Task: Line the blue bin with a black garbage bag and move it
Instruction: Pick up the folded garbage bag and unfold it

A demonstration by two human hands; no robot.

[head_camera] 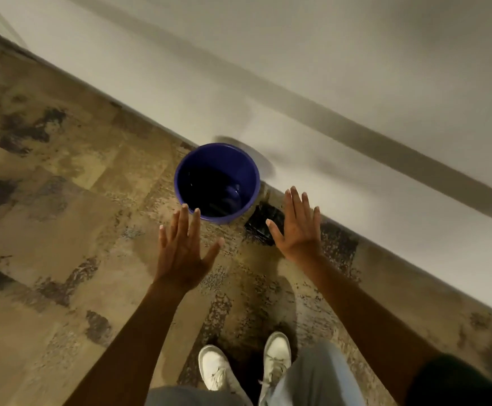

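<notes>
Indoor room, likely a home or office.
Mottled tan carpet (63, 200) meets a plain white wall (356, 68); small blue bin (250, 168) stands beside it.

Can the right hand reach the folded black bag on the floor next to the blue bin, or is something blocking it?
Probably yes. The right hand is open and empty, hovering just over the black bag, which lies on the floor beside the blue bin by the wall. Nothing lies between them.

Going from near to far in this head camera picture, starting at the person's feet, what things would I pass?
White shoes → left hand and right hand, both spread open and empty → folded black garbage bag on the floor → blue bin → white wall.
</notes>
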